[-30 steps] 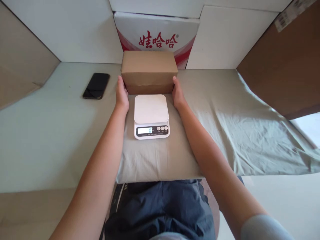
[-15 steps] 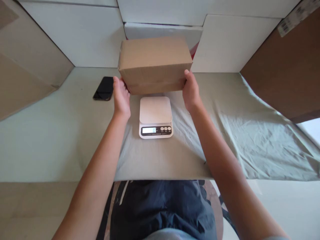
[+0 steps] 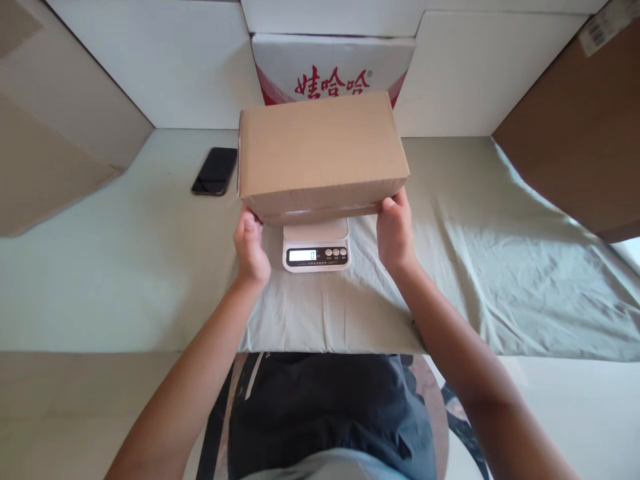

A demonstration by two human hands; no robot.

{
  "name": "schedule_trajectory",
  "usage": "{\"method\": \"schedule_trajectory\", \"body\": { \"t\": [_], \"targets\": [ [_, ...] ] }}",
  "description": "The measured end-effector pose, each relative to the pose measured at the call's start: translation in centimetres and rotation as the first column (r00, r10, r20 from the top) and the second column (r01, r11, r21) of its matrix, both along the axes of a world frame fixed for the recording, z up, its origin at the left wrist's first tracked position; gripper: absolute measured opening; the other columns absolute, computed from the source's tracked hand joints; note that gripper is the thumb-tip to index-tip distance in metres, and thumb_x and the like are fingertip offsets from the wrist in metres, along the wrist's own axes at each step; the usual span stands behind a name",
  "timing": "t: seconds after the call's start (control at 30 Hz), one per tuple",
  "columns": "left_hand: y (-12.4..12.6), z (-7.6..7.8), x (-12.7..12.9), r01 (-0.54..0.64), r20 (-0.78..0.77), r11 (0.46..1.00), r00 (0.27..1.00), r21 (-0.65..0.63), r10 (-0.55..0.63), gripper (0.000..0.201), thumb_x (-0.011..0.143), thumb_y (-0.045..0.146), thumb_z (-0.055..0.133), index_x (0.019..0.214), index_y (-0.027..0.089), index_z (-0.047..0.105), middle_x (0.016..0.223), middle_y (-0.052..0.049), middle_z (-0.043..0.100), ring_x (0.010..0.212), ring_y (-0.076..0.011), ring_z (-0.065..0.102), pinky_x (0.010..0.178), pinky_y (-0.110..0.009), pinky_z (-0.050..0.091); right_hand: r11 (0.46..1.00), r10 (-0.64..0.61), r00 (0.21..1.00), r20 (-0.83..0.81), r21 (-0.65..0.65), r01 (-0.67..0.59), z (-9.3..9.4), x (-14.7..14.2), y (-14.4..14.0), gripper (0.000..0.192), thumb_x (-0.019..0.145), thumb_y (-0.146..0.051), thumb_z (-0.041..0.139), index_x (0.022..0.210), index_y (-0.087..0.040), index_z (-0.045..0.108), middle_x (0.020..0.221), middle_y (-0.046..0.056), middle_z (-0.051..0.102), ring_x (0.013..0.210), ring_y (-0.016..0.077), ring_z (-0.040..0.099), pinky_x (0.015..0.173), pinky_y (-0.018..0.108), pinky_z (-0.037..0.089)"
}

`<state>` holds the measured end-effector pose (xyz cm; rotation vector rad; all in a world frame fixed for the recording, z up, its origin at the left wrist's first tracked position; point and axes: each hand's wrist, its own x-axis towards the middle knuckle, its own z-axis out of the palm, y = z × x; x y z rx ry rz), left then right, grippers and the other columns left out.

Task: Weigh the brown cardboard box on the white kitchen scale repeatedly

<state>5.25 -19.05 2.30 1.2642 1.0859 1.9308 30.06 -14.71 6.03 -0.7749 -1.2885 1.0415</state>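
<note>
A closed brown cardboard box (image 3: 323,147) is held up between my two hands, slightly tilted, over a white digital scale (image 3: 317,257). My left hand (image 3: 251,250) grips the box at its near left lower corner, with the fingers partly hidden beneath it. At the near right lower corner my right hand (image 3: 396,227) holds it, thumb on the front side. The box hides most of the weighing plate; the display reads 0, and I see no sign of the box resting on the scale.
A black phone (image 3: 215,171) lies left of the box on the pale green cloth (image 3: 150,267). White cartons, one with red lettering (image 3: 333,81), stand along the back. Large brown cardboard boxes flank the left (image 3: 65,133) and right (image 3: 575,127) sides.
Both hands have brought the cardboard box nearer to me and lower, so it now covers much of the scale's plate. The red lettering behind has come into view. The display still reads 0.
</note>
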Motion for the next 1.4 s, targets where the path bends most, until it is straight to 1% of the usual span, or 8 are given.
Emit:
{"method": "schedule_trajectory", "body": {
  "t": [0.1,0.2,0.43,0.73,0.97,1.17,1.27,1.4],
  "targets": [
    [-0.7,-0.5,-0.3,-0.011,0.018,1.000,1.000,-0.004,0.011,0.076,0.101,0.093,0.057,0.132,0.029,0.082,0.144,-0.014,0.080,0.158,-0.0405,0.063,0.129,-0.055,0.050,1.000,0.004,1.000,-0.025,-0.015,-0.005,-0.5,-0.2,-0.5,0.059,0.092,-0.078,0.072,0.137,-0.040,0.073,0.145,0.004,0.079,0.148,0.0384,0.065,0.133,0.062,0.054],
    [-1.1,-0.7,-0.5,-0.031,0.028,0.999,0.999,-0.005,0.032,0.072,0.100,0.093,0.059,0.129,0.032,0.082,0.141,-0.013,0.080,0.157,-0.0415,0.063,0.127,-0.057,0.051,0.999,0.010,1.000,-0.022,-0.041,-0.011,-1.0,-0.6,-0.9,0.061,0.092,-0.078,0.073,0.139,-0.039,0.072,0.146,0.005,0.078,0.148,0.0375,0.065,0.132,0.060,0.055],
    [-0.7,-0.9,-0.5,-0.014,0.063,1.000,0.998,-0.018,0.015,0.066,0.100,0.088,0.064,0.126,0.031,0.084,0.145,-0.012,0.080,0.149,-0.0387,0.068,0.123,-0.053,0.053,1.000,-0.002,1.000,-0.027,-0.030,0.001,-1.4,-0.7,-0.9,0.057,0.094,-0.071,0.070,0.141,-0.040,0.071,0.151,0.005,0.076,0.150,0.0372,0.064,0.133,0.059,0.054],
    [-0.4,-1.3,-0.8,0.010,0.062,1.000,0.998,-0.013,-0.009,0.068,0.099,0.089,0.067,0.129,0.030,0.084,0.144,-0.014,0.080,0.152,-0.0388,0.066,0.127,-0.054,0.051,0.997,-0.034,0.999,-0.025,-0.067,0.032,-1.4,-1.0,-1.2,0.055,0.091,-0.067,0.071,0.137,-0.038,0.072,0.146,0.005,0.079,0.145,0.0368,0.066,0.130,0.058,0.056],
    [-0.4,-1.3,-0.9,0.010,0.025,1.000,1.000,-0.016,-0.010,0.066,0.101,0.090,0.062,0.128,0.033,0.083,0.140,-0.013,0.081,0.153,-0.0395,0.067,0.129,-0.055,0.050,0.995,-0.057,0.998,-0.007,-0.085,0.056,-1.7,-1.3,-1.7,0.061,0.092,-0.070,0.068,0.144,-0.039,0.067,0.147,0.006,0.077,0.148,0.0377,0.065,0.131,0.059,0.055],
    [-0.4,-1.3,-1.1,0.035,0.018,0.999,0.999,-0.020,-0.035,0.078,0.098,0.096,0.061,0.132,0.030,0.082,0.142,-0.015,0.080,0.159,-0.0415,0.062,0.132,-0.057,0.048,0.994,-0.071,0.997,0.013,-0.078,0.072,-1.9,-1.5,-1.7,0.063,0.093,-0.073,0.064,0.146,-0.040,0.066,0.145,0.007,0.077,0.148,0.0385,0.065,0.131,0.062,0.055],
    [-0.5,-1.1,-1.0,0.055,0.020,0.998,0.998,-0.025,-0.055,0.076,0.098,0.096,0.061,0.131,0.031,0.082,0.146,-0.014,0.079,0.162,-0.0415,0.059,0.134,-0.058,0.047,0.993,-0.077,0.997,-0.014,-0.091,0.075,-1.9,-1.5,-1.8,0.061,0.091,-0.071,0.066,0.144,-0.040,0.067,0.145,0.006,0.078,0.147,0.0388,0.066,0.131,0.062,0.056],
    [-0.5,-1.0,-1.0,0.054,0.026,0.998,0.998,-0.011,-0.054,0.072,0.099,0.094,0.062,0.129,0.032,0.082,0.145,-0.013,0.079,0.160,-0.0409,0.061,0.132,-0.056,0.048,0.994,-0.072,0.996,-0.049,-0.085,0.067,-1.8,-1.6,-2.1,0.058,0.094,-0.069,0.067,0.143,-0.040,0.068,0.147,0.006,0.078,0.152,0.0391,0.064,0.130,0.063,0.058]
  ]
}}
